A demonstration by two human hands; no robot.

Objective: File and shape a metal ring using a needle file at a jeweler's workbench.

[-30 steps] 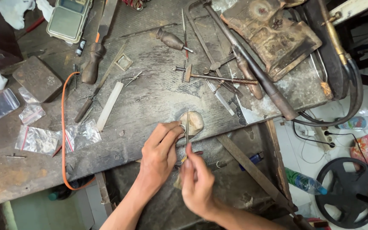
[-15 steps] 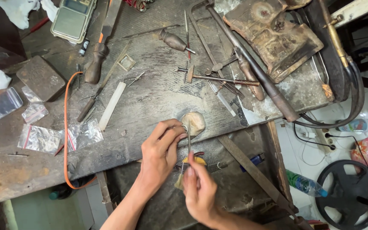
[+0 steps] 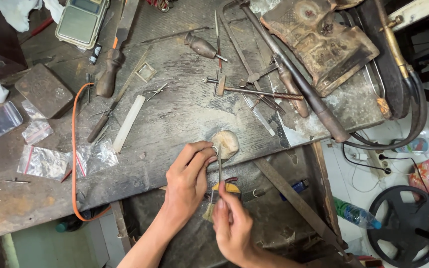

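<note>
A: The right hand (image 3: 232,223) has slid back toward the body since a moment ago, drawing the thin grey metal file (image 3: 219,166) with it.

B: So the filing stroke carries on. The left hand (image 3: 189,173)?

A: It stays pinched on a small silvery metal ring (image 3: 215,150), pressed against the rounded pale wooden peg (image 3: 226,143) at the edge of the scarred, dusty grey tabletop (image 3: 175,124).

B: And the right?

A: Closed around the file's lower end.
</note>
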